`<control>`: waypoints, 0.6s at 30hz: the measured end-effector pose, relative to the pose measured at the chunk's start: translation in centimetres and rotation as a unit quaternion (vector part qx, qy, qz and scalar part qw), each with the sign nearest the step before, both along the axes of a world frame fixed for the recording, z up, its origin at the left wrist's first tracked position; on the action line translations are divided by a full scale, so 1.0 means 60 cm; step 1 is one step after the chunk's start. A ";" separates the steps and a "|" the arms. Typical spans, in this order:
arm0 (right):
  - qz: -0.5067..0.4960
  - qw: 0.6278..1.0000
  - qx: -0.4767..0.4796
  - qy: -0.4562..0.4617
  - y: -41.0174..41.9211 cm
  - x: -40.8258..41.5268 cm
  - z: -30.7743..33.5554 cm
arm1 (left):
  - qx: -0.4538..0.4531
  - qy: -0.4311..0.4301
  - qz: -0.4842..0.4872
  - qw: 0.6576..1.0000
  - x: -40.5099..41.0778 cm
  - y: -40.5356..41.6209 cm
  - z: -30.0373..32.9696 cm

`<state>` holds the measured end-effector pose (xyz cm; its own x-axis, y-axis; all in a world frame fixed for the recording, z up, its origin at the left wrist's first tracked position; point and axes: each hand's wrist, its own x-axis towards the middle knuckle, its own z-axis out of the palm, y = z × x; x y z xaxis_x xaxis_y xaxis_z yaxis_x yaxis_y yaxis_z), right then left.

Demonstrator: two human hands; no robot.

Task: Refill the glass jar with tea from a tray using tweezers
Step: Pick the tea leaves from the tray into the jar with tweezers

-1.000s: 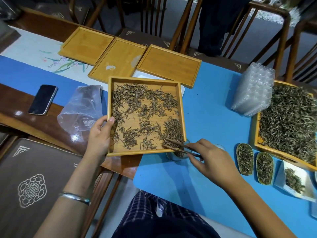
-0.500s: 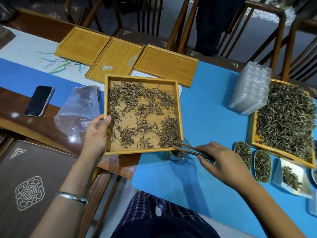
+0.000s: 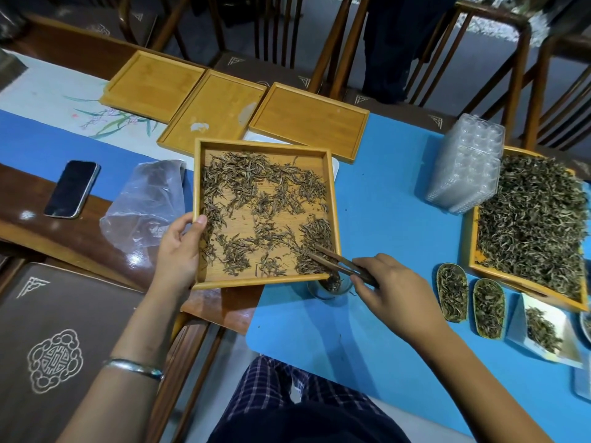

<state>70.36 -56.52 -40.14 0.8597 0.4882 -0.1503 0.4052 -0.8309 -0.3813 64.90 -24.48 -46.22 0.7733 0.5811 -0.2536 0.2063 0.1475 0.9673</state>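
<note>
Blue matting (image 3: 383, 219) covers the table where your left hand (image 3: 179, 251) grips the tea tray (image 3: 265, 284) by its left rim. Your right hand (image 3: 393, 292) pinches the tweezers (image 3: 335, 265), whose tips have slid back into the tea (image 3: 315, 241) heaped at the near right corner, above the glass jar (image 3: 329, 287); another sweep looks due.

A: Furniture, far side?
B: Dark wooden chairs (image 3: 499, 91) with slatted backs, brown seat cushions (image 3: 243, 63) bearing white corner motifs.
A: Near left?
B: Brown cushion (image 3: 57, 346), white embroidered medallion. Glossy wooden tabletop (image 3: 80, 241); grey floor (image 3: 323, 14) beyond.
</note>
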 end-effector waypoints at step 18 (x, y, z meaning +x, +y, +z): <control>0.007 1.000 0.016 -0.004 -0.016 -0.011 0.028 | -0.004 0.003 0.016 1.000 0.004 -0.002 0.001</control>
<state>69.69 -57.45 -38.44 0.8544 0.5039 -0.1271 0.4196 -0.8132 -0.4033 65.15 -24.60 -46.14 0.7527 0.6033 -0.2637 0.2075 0.1627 0.9646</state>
